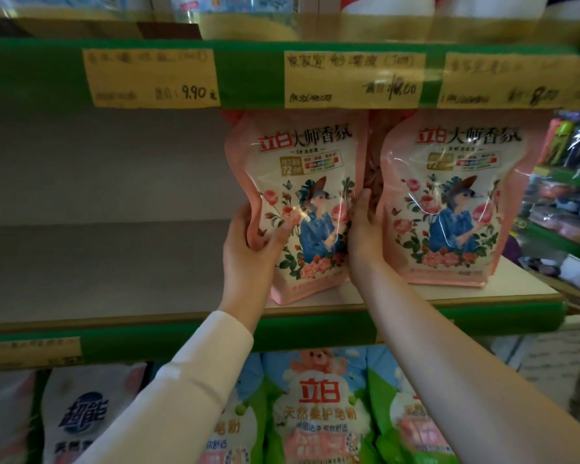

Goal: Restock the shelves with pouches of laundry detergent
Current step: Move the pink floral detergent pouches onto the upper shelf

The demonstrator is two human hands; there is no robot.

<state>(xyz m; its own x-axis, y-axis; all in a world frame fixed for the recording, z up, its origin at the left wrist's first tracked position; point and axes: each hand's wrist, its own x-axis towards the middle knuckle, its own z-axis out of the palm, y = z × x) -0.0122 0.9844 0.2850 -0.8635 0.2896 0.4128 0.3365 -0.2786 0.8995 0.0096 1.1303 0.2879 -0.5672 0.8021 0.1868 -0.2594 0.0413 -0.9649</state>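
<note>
A pink detergent pouch (302, 195) with a floral picture stands tilted on the middle shelf (114, 272), its base near the front edge. My left hand (252, 242) grips its left side, thumb across the front. My right hand (362, 229) holds its right side, fingers curled behind the edge. A second identical pink pouch (456, 202) stands upright just to the right, almost touching my right hand. Another pink pouch (374, 169) shows behind, in the gap between the two.
The shelf left of the held pouch is bare. A green shelf rail with yellow price tags (352, 80) runs just above the pouch tops. Below, the lower shelf holds white (84, 416) and green-pink detergent bags (318, 416). More goods fill racks at the far right (570, 202).
</note>
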